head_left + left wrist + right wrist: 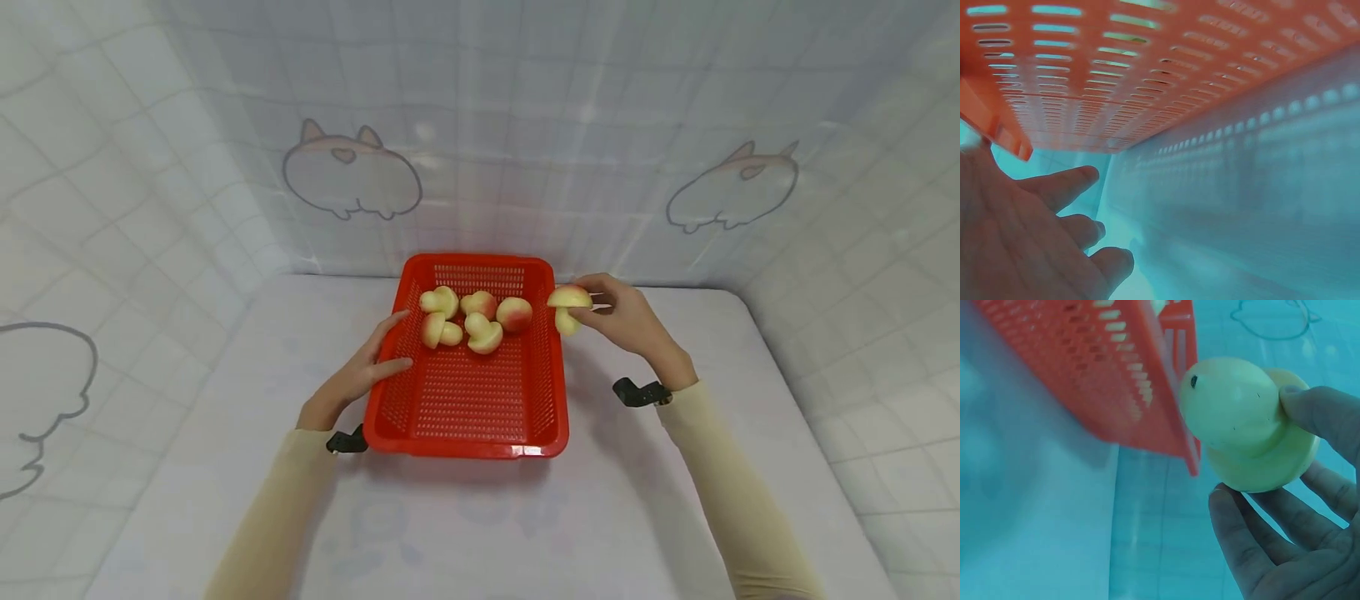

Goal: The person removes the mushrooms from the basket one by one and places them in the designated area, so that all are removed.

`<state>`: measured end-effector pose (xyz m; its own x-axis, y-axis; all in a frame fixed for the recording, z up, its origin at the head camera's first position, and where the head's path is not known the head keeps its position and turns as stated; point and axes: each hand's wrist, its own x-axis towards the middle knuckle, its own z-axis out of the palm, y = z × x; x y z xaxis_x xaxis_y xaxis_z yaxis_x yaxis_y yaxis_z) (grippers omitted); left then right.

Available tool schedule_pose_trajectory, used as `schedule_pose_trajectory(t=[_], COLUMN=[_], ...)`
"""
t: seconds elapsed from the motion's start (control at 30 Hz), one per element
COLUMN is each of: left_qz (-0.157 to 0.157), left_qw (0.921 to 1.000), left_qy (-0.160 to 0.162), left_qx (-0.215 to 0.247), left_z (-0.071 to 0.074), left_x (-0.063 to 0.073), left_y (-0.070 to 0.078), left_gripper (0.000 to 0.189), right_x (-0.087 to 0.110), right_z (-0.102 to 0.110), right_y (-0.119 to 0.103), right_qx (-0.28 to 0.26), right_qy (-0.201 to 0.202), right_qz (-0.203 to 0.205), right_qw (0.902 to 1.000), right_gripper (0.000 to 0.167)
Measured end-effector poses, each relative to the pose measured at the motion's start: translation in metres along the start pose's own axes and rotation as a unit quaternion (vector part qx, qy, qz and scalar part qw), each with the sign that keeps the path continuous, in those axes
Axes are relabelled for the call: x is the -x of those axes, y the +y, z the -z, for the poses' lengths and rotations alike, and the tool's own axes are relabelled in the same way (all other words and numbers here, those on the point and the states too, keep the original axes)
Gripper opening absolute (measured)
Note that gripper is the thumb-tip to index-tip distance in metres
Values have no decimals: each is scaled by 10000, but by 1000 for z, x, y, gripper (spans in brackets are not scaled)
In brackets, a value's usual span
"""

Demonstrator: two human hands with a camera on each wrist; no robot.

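A toy mushroom (570,297) with a pale yellow stem and red-tinged cap is held in the right hand (618,315), just beside the right rim of the red plastic basket (468,450). In the right wrist view, the thumb presses one side of the mushroom (1235,419) and fingertips support its cap from below. The left hand (363,367) rests at the basket's left rim, its thumb and a finger extended over the edge. In the left wrist view, three fingers of the left hand (1054,231) stretch loosely outside the perforated wall.
Several similar toy mushrooms (480,306) lie in the far half of the basket. The basket stands on a white table (465,533). Behind it hangs a pale checked curtain (495,167) with animal drawings, and similar checked sheeting encloses both sides.
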<state>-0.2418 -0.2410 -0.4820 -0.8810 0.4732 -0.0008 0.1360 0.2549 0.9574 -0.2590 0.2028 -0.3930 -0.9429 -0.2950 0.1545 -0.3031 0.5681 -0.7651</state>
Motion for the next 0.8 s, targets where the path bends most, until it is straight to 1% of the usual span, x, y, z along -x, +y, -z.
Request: schedule_pose_trajectory(t=[0.13, 0.4, 0.53, 0.67, 0.8], left_qz=[35, 122, 162, 123, 96], left_qw=[10000, 9998, 9995, 9997, 9999], left_qy=[23, 35, 52, 57, 58], left_qx=[-21, -156, -262, -186, -124], left_z=[-1, -1, 0, -1, -1], left_x=[-3, -5, -4, -1, 0], left_y=[-1, -2, -1, 0, 0], left_gripper=[79, 79, 79, 80, 80], right_x=[5, 13, 17, 18, 18], right_z=[10, 22, 24, 24, 24], right_y=[8, 25, 33, 40, 48], right_qx=[217, 399, 528, 582, 626], right_qy=[269, 506, 508, 468, 517], right_qz=[-62, 19, -93, -191, -181], right_qw=[9994, 9979, 9973, 9970, 9965], right_gripper=[46, 51, 50, 51, 49])
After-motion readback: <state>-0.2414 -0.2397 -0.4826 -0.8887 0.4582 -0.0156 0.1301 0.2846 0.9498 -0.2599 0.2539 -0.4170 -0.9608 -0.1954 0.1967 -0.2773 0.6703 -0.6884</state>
